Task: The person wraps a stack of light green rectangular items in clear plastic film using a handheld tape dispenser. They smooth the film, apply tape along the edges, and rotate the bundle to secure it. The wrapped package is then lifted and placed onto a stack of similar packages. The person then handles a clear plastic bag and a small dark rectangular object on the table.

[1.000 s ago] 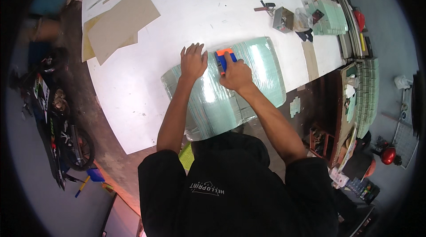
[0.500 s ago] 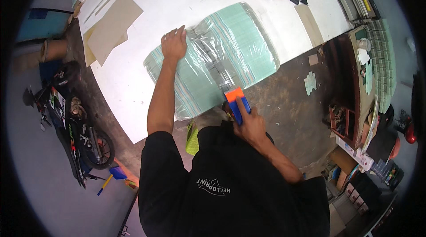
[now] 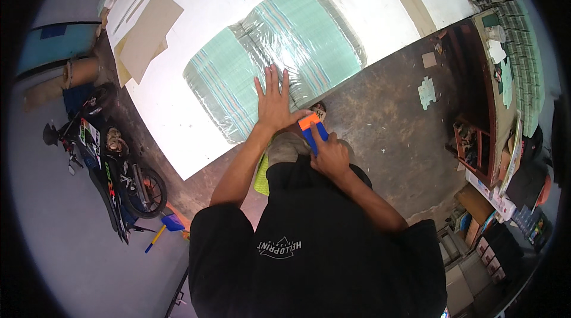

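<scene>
Black short-sleeved T-shirt (small white print on the chest), bare forearms.

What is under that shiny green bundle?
The wrapped green bundle lies on a white table. The left hand presses its near edge. What's directly beneath it is hidden.

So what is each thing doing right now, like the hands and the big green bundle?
Left hand: flat, fingers spread, pressing on the bundle's near edge.
Right hand: closed around the tool, off the table's edge.
Orange and blue tool: held upright, its orange end at the bundle's edge.
Green bundle: lying flat, wrapped in clear shiny film.
White table: carrying the bundle.
Cardboard sheets: lying flat, untouched.
Motorbike: parked beside the table.
</scene>
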Demonstrator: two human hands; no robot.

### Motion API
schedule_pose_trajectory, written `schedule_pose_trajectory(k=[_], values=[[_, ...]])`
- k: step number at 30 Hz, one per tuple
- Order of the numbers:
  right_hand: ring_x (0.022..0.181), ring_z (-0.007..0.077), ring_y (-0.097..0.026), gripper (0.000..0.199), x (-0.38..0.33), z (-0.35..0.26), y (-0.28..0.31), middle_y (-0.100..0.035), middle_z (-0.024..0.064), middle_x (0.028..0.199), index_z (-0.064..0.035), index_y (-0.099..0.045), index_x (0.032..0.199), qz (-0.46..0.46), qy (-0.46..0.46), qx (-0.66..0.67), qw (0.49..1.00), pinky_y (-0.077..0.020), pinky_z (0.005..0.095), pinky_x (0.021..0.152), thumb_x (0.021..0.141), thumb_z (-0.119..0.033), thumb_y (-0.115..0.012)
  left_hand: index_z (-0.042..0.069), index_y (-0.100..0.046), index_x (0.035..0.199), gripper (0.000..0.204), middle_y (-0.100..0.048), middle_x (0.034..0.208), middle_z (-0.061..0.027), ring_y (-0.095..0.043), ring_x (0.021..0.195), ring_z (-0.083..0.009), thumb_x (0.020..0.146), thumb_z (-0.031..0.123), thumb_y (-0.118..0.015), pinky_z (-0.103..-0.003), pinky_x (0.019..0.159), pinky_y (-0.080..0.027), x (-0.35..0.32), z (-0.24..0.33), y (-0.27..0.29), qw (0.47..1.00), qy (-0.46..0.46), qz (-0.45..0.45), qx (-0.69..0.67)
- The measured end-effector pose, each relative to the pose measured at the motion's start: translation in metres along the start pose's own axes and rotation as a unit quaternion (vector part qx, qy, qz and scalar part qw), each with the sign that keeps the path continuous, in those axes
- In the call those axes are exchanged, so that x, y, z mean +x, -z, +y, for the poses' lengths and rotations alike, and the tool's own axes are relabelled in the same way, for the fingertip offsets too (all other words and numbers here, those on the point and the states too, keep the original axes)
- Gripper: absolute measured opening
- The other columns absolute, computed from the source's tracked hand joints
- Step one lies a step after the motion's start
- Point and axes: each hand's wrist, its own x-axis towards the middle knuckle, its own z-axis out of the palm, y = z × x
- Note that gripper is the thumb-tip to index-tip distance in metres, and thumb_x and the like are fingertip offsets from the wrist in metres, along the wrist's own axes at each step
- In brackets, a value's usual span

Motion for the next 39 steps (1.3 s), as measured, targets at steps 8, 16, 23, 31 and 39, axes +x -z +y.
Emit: schedule_pose_trajectory(k=[8,16,23,31,39], values=[[0.097,0.0299,-0.073,0.040,0.072,-0.006,-0.034,-0.076,0.0121,0.105,-0.0073,-0.074,0.117,-0.057,0.072,-0.221,0.971,-0.0585,0.0398,0.079,0.081,-0.026,-0.072,-0.007,-0.015,0.159,0.126,-0.006,0.164,-0.0370,-0.002,0.155,-0.0484,0.079,0.077,-0.063,-0.069,0.119,-0.001,0.007,0.008,-0.012,0.997,0.023,-0.006,0.080],[0.115,0.0268,-0.069,0.055,0.037,0.209,-0.010,-0.072,0.0131,0.121,-0.0179,-0.070,0.127,-0.133,-0.242,-0.053,0.960,-0.0542,0.0388,0.100,0.075,-0.034,-0.081,-0.012,-0.017,0.156,0.128,-0.011,0.161,-0.0410,-0.006,0.153,-0.0535,0.073,0.064,-0.079,-0.073,0.117,-0.005,0.005,0.018,0.001,0.989,0.069,-0.072,0.114],[0.107,0.0301,-0.072,0.068,0.006,0.390,-0.079,-0.074,0.0208,0.112,-0.0029,-0.070,0.122,-0.066,-0.310,0.204,0.926,-0.0547,0.0399,0.091,0.065,-0.038,-0.078,-0.009,-0.022,0.157,0.126,-0.008,0.165,-0.0353,-0.005,0.155,-0.0477,0.075,0.073,-0.070,-0.073,0.118,-0.002,0.015,-0.005,0.016,0.992,0.014,-0.116,0.056],[0.090,0.0256,-0.068,0.063,0.060,0.297,0.059,-0.072,0.0187,0.106,0.0089,-0.062,0.124,-0.047,-0.358,0.199,0.911,-0.0544,0.0372,0.080,0.072,-0.024,-0.079,-0.008,-0.057,0.135,0.095,-0.050,0.144,-0.0307,-0.040,0.143,-0.0388,0.097,0.076,-0.029,-0.063,0.119,-0.020,0.191,-0.141,0.029,0.973,0.221,0.068,0.022],[0.079,0.0194,-0.067,0.050,0.269,0.308,0.160,-0.062,0.0050,0.087,0.0011,-0.065,0.112,0.090,-0.179,0.471,0.859,-0.0566,0.0331,0.067,0.086,-0.041,-0.072,0.001,-0.062,0.136,0.088,-0.060,0.137,-0.0270,-0.048,0.140,-0.0375,0.100,0.073,-0.026,-0.057,0.123,-0.019,0.196,-0.150,0.030,0.967,0.244,0.070,-0.002]])
